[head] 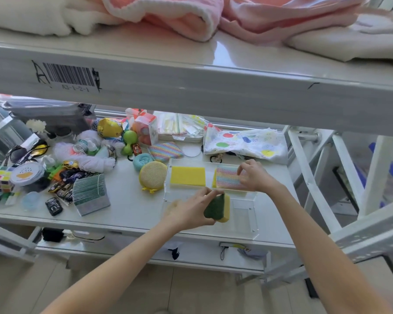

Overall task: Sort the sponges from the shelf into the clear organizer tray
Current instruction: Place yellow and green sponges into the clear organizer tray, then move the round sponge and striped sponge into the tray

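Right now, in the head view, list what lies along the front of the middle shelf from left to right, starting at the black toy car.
Black toy car → stack of green-edged cards → round yellow mesh sponge → left hand holding the green-and-yellow sponge → empty near-right compartment of the clear organizer tray.

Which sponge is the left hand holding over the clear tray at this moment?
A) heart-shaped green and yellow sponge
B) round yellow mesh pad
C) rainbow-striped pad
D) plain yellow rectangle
A: the left hand pinches a heart-shaped green and yellow sponge above the near compartments of the clear tray.
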The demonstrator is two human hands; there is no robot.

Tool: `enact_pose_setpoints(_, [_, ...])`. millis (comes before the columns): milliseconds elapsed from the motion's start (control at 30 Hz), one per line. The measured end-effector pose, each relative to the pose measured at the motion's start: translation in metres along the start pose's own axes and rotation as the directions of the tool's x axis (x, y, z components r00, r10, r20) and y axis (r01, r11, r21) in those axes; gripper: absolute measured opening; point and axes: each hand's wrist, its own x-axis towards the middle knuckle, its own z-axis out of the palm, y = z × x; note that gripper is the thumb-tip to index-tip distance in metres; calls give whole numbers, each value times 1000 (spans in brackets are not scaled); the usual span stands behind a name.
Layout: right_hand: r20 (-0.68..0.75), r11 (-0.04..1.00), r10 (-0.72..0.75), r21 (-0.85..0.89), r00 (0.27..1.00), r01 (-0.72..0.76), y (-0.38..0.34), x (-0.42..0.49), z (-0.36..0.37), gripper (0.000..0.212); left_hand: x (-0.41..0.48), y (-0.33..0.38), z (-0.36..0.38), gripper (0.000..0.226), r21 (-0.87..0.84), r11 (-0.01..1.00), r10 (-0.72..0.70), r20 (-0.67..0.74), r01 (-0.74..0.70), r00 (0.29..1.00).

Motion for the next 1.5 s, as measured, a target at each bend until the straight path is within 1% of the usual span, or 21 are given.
enact_pose_setpoints(67, [-2,1000,-11,3,1000,11,-1,0,0,28,-1,-6,5,76,97,995,-29,27,26,999])
enact_pose_setpoints(100, [-1,1000,-16,3,1000,16,-2,0,0,28,-2,-10,6,76,118,992,-57,41,52,998])
enact_pose_setpoints(167, [-5,1000,-28,5,1000,28,-5,0,0,28,-1,-18,8,76,95,989,-121,64,115,991])
enact_pose_setpoints(233, [-10,999,-43,9,999,43,-9,0,0,28,0,-23,11,73,63,987,-154,75,150,985])
enact_pose_setpoints(367, [-5,995,-97,6,995,97,-25,3,-4,27,3,-24,8,73,73,986,-154,90,147,984])
enact_pose_setpoints(433, [-5,992,-128,15,992,128,-39,7,-7,26,3,-26,-4,74,10,990,-142,88,141,986])
enact_pose_setpoints(500, [-2,987,-162,14,987,162,-56,13,-8,26,2,-33,-26,63,-51,989,-135,83,139,987])
enact_pose_setpoints(567, [8,980,-198,18,980,198,-76,21,-7,26,-1,-48,-53,45,-47,989,-138,55,141,989])
enact_pose_setpoints(633, [20,974,-225,16,974,225,-97,28,-4,27,-3,-68,-78,32,6,983,-185,-12,185,983])
enact_pose_setpoints(700, [33,970,-245,13,969,244,-117,35,1,27,-3,-93,-96,29,103,956,-264,-96,273,960])
enact_pose_setpoints(767, [35,964,-264,8,964,264,-135,43,7,27,-3,-117,-104,38,223,900,-354,-123,374,927])
enact_pose_setpoints(833, [31,962,-273,-5,962,273,-151,50,13,28,-1,-135,-105,55,328,843,-425,-76,426,902])
enact_pose_setpoints(933, [29,960,-280,5,960,280,-169,57,22,28,8,-155,-97,88,414,810,-449,-17,414,894])
enact_pose_setpoints(1033, [10,960,-279,9,960,279,-181,63,33,28,19,-163,-89,106,462,806,-421,8,370,907])
enact_pose_setpoints(1133, [-1,957,-289,2,957,289,-189,66,44,28,30,-165,-82,113,452,824,-408,53,343,911])
enact_pose_setpoints(1200, [-9,956,-294,-19,956,294,-195,68,48,29,35,-167,-77,114,441,828,-410,57,346,910])
enact_pose_setpoints(1367, [-29,960,-281,2,959,281,-207,75,54,27,33,-170,-70,104,422,834,-397,10,356,918])
enact_pose_setpoints(1500, [-38,964,-267,-6,963,267,-219,91,55,28,20,-177,-77,109,361,863,-371,-21,353,929])
